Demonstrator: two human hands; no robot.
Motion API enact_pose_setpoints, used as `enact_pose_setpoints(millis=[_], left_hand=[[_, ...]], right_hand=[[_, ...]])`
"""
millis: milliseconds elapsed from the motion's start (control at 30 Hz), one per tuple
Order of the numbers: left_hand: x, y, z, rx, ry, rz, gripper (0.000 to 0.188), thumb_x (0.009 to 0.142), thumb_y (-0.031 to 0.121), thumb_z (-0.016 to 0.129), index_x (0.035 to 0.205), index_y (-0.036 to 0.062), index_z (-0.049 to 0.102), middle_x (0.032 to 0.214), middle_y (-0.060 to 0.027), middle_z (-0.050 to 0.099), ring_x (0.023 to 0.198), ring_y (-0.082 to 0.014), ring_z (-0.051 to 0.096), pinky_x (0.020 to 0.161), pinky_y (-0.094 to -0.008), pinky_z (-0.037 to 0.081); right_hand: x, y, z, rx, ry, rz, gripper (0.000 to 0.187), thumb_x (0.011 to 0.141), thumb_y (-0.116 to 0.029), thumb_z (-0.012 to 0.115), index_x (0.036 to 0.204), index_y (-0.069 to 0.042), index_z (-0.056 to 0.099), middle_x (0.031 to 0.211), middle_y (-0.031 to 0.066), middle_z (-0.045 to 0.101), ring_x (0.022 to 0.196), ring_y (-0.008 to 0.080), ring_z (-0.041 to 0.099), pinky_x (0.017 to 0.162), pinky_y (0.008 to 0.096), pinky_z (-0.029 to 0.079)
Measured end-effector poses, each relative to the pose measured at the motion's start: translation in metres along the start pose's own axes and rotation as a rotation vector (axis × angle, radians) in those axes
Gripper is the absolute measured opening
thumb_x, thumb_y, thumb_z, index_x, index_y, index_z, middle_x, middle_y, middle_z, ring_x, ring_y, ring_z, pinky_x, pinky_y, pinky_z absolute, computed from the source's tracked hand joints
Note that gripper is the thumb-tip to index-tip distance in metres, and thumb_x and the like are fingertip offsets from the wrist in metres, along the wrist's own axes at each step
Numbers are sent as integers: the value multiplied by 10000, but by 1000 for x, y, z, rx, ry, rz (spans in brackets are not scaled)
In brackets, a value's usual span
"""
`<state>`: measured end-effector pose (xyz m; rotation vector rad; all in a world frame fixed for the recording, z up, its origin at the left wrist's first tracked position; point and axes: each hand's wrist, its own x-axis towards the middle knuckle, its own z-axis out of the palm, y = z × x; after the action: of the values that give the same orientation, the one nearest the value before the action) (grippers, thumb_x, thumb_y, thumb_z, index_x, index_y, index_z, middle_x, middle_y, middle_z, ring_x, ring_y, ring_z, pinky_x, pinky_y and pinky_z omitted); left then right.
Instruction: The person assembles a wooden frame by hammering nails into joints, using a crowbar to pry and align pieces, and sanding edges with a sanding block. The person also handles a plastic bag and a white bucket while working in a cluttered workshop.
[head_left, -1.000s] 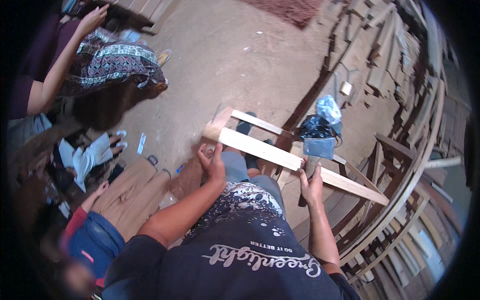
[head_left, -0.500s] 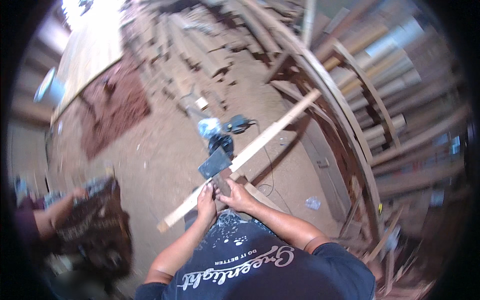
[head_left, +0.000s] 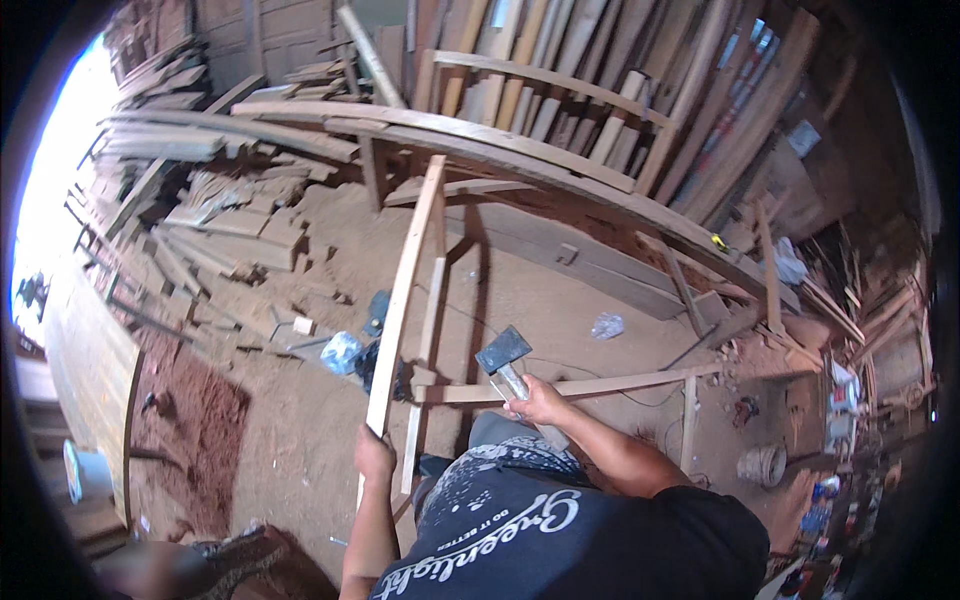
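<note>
My left hand is wrapped round the near end of a long, pale wooden batten, which runs away from me. In my right hand is a mallet with a dark, blocky head and a greyish handle, its head pointing away from me. Beside the batten stand further timbers of a wooden frame. A long crosspiece stretches to the right past my right hand.
A power tool and a clear plastic bag lie beyond the batten. Long boards form a bench at the back, with upright timber behind it. Wood offcuts litter the left, and a bucket stands at right.
My view has turned to the right. My hands were close together at the mallet over the batten; now they are apart, left on the batten, right with the mallet.
</note>
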<state>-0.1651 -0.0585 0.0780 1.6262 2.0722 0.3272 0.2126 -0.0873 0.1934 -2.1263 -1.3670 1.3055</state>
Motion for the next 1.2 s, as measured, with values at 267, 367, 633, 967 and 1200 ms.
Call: enact_pose_setpoints(millis=[267, 367, 633, 967, 1200], left_hand=[[-22, 23, 7, -25, 64, 61, 396, 904, 232, 739, 1200, 43, 557, 1114, -234, 670, 1034, -463, 653, 872, -548, 515], [-28, 36, 13, 12, 0, 15, 497, 895, 234, 749, 1316, 53, 557, 1140, -240, 669, 1042, -462, 653, 865, -540, 512], [-46, 59, 45, 65, 131, 13, 548, 884, 254, 780, 1344, 35, 578, 1159, -251, 679, 1071, -466, 651, 912, -508, 515], [-45, 112, 67, 305, 44, -376, 497, 852, 225, 796, 1286, 78, 603, 1182, -182, 667, 1145, -408, 615, 958, -545, 471], [-44, 146, 88, 349, 116, -410, 525, 864, 200, 774, 1339, 49, 611, 1213, -187, 667, 1159, -400, 620, 984, -493, 493]], right_hand=[[-8, 74, -47, 415, 294, 285, 576, 770, -192, 870, 1195, 75, 587, 887, 135, 747, 708, 189, 712, 677, 346, 580], [-4, 115, -83, 381, 413, 306, 759, 769, -209, 880, 1311, 143, 483, 1023, 204, 718, 848, 239, 714, 756, 360, 581], [45, 203, -248, 439, 648, 268, 754, 759, -248, 886, 1333, 97, 538, 1209, 247, 689, 1088, 327, 699, 921, 401, 549], [248, 297, -492, 210, 1012, 169, 776, 776, -331, 880, 1339, 68, 525, 1238, 295, 674, 1177, 445, 650, 1020, 476, 498], [325, 293, -595, -102, 1039, 367, 759, 756, -423, 879, 1299, 34, 611, 1276, 281, 666, 1228, 414, 632, 1062, 467, 488]])
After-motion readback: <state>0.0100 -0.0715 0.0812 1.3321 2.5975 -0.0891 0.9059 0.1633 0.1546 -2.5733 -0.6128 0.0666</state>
